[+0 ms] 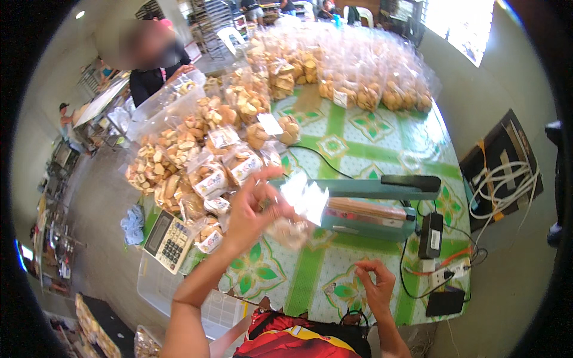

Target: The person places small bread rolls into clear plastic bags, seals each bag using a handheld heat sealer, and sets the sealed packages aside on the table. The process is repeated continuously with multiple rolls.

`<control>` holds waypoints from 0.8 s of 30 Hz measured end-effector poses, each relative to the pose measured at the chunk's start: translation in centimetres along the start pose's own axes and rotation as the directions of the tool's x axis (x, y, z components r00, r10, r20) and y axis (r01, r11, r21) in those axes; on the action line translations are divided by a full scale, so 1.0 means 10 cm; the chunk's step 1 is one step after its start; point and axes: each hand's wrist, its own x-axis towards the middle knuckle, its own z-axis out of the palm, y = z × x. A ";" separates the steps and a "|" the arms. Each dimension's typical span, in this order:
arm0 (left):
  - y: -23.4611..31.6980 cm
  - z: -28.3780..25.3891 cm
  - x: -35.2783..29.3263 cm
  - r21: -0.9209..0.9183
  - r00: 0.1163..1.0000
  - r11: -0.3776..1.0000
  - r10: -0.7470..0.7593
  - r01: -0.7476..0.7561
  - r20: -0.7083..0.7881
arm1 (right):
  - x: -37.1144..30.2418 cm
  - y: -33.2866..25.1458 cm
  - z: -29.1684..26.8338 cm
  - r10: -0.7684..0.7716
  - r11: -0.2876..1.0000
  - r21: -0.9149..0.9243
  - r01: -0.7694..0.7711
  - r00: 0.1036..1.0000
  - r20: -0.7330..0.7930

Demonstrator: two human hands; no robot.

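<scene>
bag in hand, just left of the sealer

your left hand (253, 206) is pinched shut on the top of a clear bag of biscuits (293, 224), lifted just off the table, touching the near-left end of the teal heat sealer (376, 206). your right hand (375, 281) hovers in front of the sealer, fingertips pinched together; whether it holds anything i cannot tell. it looks like the sealing step: next you'd need the bag's mouth flat under the sealer's raised arm.

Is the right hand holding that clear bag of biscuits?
No, the left hand holds the clear bag up in front of the teal heat sealer, while the right hand is apart near the table edge.
</scene>
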 end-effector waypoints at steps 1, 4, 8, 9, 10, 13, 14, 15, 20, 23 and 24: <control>0.11 -0.12 0.19 0.084 0.991 0.988 0.133 -0.130 -0.022 | 0.00 0.01 -0.02 -0.009 1.000 -0.024 0.009 1.000 0.013; 0.31 -0.48 0.78 0.373 0.882 0.833 0.465 -0.409 -0.073 | 0.00 0.05 0.01 0.010 0.999 -0.053 -0.008 1.000 0.029; 0.06 -1.00 1.32 0.703 0.916 0.664 0.399 -0.255 -0.045 | -0.01 0.09 0.06 0.020 0.996 -0.083 -0.013 0.995 0.094; -0.04 -1.12 1.42 0.787 0.930 0.584 0.366 -0.200 -0.036 | -0.02 0.11 0.06 0.022 0.994 -0.105 -0.009 0.992 0.122; -0.15 -1.23 1.47 0.893 0.974 0.439 0.226 -0.101 -0.001 | -0.02 0.13 0.06 0.027 0.993 -0.118 -0.010 0.988 0.149; -0.31 -1.41 1.50 0.947 0.997 0.322 -0.070 -0.008 0.032 | -0.05 0.23 0.03 0.048 0.988 -0.152 -0.014 0.974 0.221; -0.29 -1.43 1.53 0.940 0.984 0.338 -0.178 0.038 0.024 | -0.05 0.28 0.02 0.055 0.987 -0.162 -0.016 0.969 0.241; -0.24 -1.42 1.60 0.963 0.994 0.267 -0.093 -0.029 0.056 | -0.05 0.32 0.01 0.047 0.988 -0.152 -0.009 0.968 0.245; -0.01 -1.07 2.20 0.969 0.967 0.039 0.080 -0.245 0.242 | 0.00 0.50 0.03 0.094 0.974 -0.221 -0.045 0.971 0.218; -0.17 -0.66 2.78 0.931 0.917 0.056 -0.164 -0.360 0.364 | -0.05 0.48 0.09 0.060 0.970 -0.244 -0.018 0.984 0.167; -0.28 -0.50 2.97 0.929 0.909 -0.016 -0.214 -0.370 0.358 | -0.06 0.47 0.10 0.055 0.968 -0.252 -0.015 0.987 0.153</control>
